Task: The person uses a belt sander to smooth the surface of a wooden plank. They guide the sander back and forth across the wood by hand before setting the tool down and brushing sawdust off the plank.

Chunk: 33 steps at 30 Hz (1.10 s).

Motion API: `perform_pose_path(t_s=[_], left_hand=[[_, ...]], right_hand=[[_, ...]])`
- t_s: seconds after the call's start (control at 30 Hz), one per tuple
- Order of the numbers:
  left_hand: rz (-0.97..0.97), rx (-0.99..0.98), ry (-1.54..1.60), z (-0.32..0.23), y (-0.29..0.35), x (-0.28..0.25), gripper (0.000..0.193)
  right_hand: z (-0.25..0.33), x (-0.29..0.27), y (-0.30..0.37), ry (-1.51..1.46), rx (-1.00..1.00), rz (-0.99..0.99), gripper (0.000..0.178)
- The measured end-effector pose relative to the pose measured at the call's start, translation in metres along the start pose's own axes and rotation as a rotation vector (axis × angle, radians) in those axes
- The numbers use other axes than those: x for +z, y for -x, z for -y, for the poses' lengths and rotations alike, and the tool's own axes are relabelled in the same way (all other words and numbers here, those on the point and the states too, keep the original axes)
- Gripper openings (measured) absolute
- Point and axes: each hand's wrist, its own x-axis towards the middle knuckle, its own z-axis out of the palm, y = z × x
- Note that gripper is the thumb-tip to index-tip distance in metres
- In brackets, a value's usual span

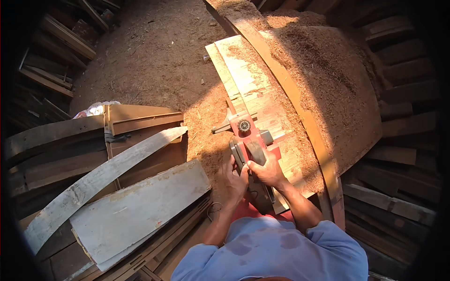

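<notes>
A red electric planer [248, 136] with a black ridged knob lies over the left edge of a pale wooden board [255, 86], in front of my body. At the planer's near end, my left hand [236, 179] is closed around the dark part on its left side. My right hand [268, 172] grips the near right part, its thumb close to my left thumb. The undersides of both hands and some of the fingers are hidden. A metal arm with a rounded end juts out from the planer's left side.
A long curved wooden strip [286, 86] runs along the board's right side, beside a wide surface [347, 98] strewn with shavings. At left, a curved grey plank [101, 187] and a broad grey board [145, 206] lie over stacked timber. More timber [403, 122] is piled at right.
</notes>
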Motion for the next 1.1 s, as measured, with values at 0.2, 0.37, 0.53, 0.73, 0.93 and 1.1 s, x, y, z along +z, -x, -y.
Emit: perform_pose_path(t_s=[0.2,0.37,0.53,0.73,0.93,1.1], left_hand=[[-0.012,-0.003,-0.009,0.009,-0.010,0.002,0.056],[-0.108,0.021,0.025,0.014,-0.120,0.011,0.056],[-0.097,0.052,0.104,-0.015,-0.271,0.004,0.038],[-0.104,0.103,0.117,0.030,-0.292,-0.007,0.053],[0.040,-0.011,0.163,-0.005,-0.150,0.001,0.034],[0.132,-0.075,0.176,-0.002,-0.024,-0.004,0.029]], right_hand=[[0.005,-0.003,-0.013,0.056,0.056,0.062,0.042],[0.022,0.013,-0.118,0.183,-0.054,0.022,0.035],[0.071,0.023,-0.251,0.420,-0.078,0.037,0.033],[0.088,0.044,-0.231,0.513,-0.165,0.037,0.045],[0.017,0.007,-0.137,0.429,-0.139,-0.001,0.045],[-0.009,-0.010,-0.018,0.209,-0.209,0.065,0.095]])
